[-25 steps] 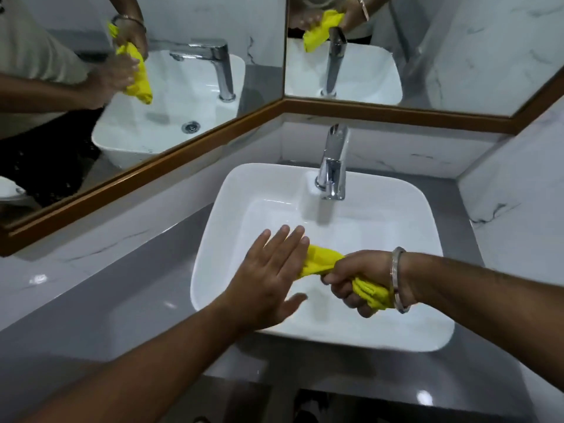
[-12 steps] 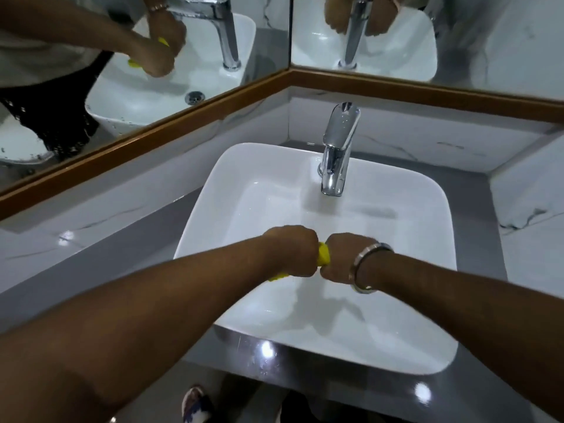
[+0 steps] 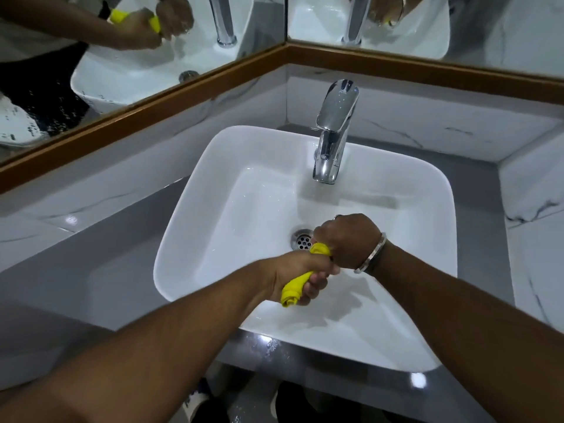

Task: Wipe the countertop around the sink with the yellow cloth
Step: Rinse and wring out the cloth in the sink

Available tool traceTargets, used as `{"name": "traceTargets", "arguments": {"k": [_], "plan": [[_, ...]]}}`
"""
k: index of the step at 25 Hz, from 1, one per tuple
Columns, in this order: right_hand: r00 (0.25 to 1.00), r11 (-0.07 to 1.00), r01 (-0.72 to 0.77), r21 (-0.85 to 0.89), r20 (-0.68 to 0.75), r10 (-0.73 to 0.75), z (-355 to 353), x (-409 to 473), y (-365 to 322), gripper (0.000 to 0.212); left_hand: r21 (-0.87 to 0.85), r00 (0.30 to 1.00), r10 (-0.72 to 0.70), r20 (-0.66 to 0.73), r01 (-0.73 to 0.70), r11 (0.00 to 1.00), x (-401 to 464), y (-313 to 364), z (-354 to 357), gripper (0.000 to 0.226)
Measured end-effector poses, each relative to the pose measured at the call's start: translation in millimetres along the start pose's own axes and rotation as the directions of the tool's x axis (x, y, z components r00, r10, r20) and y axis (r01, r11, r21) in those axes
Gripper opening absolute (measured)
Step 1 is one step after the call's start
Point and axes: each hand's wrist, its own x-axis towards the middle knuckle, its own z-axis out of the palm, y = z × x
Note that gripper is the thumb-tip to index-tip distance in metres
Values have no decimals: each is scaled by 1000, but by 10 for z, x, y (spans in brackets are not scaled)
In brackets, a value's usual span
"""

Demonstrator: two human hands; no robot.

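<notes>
We've got both fists, left hand (image 3: 300, 270) and right hand (image 3: 349, 239), clamped on the twisted yellow cloth (image 3: 294, 290) over the sink (image 3: 232, 190)

Both fists hide most of the yellow cloth (image 3: 293, 290).

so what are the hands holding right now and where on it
Both grip the yellow cloth, twisted into a rope above the sink. The left hand is clenched around its middle and near end, the right hand around the far end.
</notes>
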Motion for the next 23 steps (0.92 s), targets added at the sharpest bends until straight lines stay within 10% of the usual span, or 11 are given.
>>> {"name": "traceTargets", "arguments": {"k": [2,4,7,14,23], "plan": [[1000,1000,9,27,-1,-9,-2,-32,-5,20,377,975,153,-159,-83,923,-49,25,-51,35],[998,991,-8,132,59,0,-37,-120,-49,23,848,874,437,-213,-57,528,-138,26,-144,30],[946,911,-250,329,285,157,-269,-284,-50,50,996,763,645,-52,-9,91,-324,-32,-283,35],[856,705,-448,550,490,162,-499,-318,-216,29,983,668,741,74,-175,60,-700,61,-588,29],[803,708,-595,381,229,551,-1088,-97,-772,18,932,660,662,357,-303,-200,-1212,553,-869,31]]}}
